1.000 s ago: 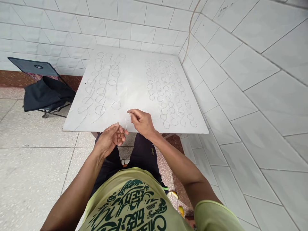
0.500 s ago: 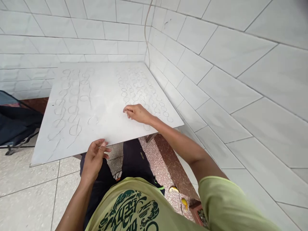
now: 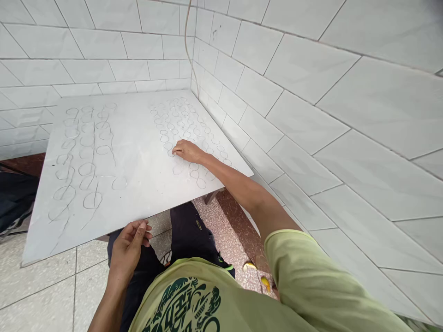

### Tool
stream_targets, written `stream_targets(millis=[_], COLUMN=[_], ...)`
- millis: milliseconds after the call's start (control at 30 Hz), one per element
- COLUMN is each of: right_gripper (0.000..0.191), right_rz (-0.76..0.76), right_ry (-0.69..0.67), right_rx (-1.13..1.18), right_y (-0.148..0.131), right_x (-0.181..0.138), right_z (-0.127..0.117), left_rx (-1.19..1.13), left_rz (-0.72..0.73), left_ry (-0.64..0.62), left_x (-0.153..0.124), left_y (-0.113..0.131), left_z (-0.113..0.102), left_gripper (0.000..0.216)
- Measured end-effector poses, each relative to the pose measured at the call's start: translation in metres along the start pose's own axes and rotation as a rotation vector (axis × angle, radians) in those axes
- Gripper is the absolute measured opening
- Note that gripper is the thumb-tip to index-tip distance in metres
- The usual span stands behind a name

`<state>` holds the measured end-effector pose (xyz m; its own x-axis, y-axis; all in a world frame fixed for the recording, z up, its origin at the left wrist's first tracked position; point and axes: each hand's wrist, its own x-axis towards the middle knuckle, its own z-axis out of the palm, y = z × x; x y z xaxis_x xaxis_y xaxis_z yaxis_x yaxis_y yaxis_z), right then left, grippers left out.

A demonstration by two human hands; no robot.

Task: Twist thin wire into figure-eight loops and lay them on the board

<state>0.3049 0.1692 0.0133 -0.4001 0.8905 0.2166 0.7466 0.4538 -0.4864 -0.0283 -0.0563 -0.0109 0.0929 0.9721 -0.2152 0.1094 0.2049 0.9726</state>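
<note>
My right hand (image 3: 188, 151) reaches over the white board (image 3: 134, 193), thumb and fingertips pinched together at its surface. They meet beside a thin dark ring (image 3: 168, 148); whatever is between them is too small to make out. Around that hand lie rows of similar thin rings (image 3: 164, 136); I cannot tell whether they are wire, thread or drawn. My left hand (image 3: 129, 244) is at the board's front edge, its thumb pressed against the curled fingers. Anything inside it is hidden. On the board's left part, larger loops with wavy tails (image 3: 92, 200) form columns, and a lone ring (image 3: 119, 183) lies nearer the middle.
Tiled walls (image 3: 311, 115) meet in a corner behind and right of the board. A cable (image 3: 187, 37) hangs down that corner. At left is a dark folded fabric item (image 3: 15, 198). Yellow pieces (image 3: 265, 283) lie on the floor at right.
The view has swung right, so the board appears further left and lower. My right hand has come down close to a ring in the rows. The fingers of my left hand have drawn closer together.
</note>
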Motion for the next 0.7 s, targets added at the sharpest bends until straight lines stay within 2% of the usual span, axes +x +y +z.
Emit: stream_targets(millis=[67, 133, 233, 300, 367, 467, 533, 600, 700], right_gripper=[0.028, 0.029, 0.033, 0.032, 0.034, 0.037, 0.039, 0.048, 0.059], right_rz=[0.007, 0.031, 0.068, 0.074, 0.05, -0.018, 0.021, 0.124, 0.25], right_ry=[-0.016, 0.028, 0.269, 0.429, 0.467, 0.342, 0.324, 0.376, 0.397], right_rx=[-0.04, -0.068, -0.064, -0.033, -0.007, 0.019, -0.036, -0.089, -0.15], right_y=[0.001, -0.001, -0.019, -0.044, -0.078, -0.128, -0.147, -0.151, -0.137], right_x=[0.001, -0.001, -0.015, -0.038, -0.069, -0.117, -0.135, -0.135, -0.116], right_z=[-0.002, -0.01, -0.025, -0.025, -0.013, 0.024, 0.049, 0.066, 0.077], left_rx=[0.001, -0.005, -0.01, -0.007, -0.001, 0.01, 0.018, 0.029, 0.044], left_rz=[-0.009, -0.01, -0.008, -0.009, -0.011, -0.022, -0.037, -0.047, -0.045], left_ry=[-0.01, -0.018, -0.02, -0.013, -0.011, -0.034, -0.06, -0.086, -0.117], left_x=[0.001, 0.003, 0.003, 0.002, 0.001, -0.002, -0.005, -0.008, -0.013], left_y=[-0.003, -0.007, -0.011, -0.014, -0.02, -0.031, -0.038, -0.043, -0.046], left_z=[0.0, -0.001, -0.003, -0.005, -0.007, -0.007, -0.005, -0.004, -0.002], left_gripper=[0.048, 0.048, 0.047, 0.047, 0.046, 0.046, 0.047, 0.046, 0.044])
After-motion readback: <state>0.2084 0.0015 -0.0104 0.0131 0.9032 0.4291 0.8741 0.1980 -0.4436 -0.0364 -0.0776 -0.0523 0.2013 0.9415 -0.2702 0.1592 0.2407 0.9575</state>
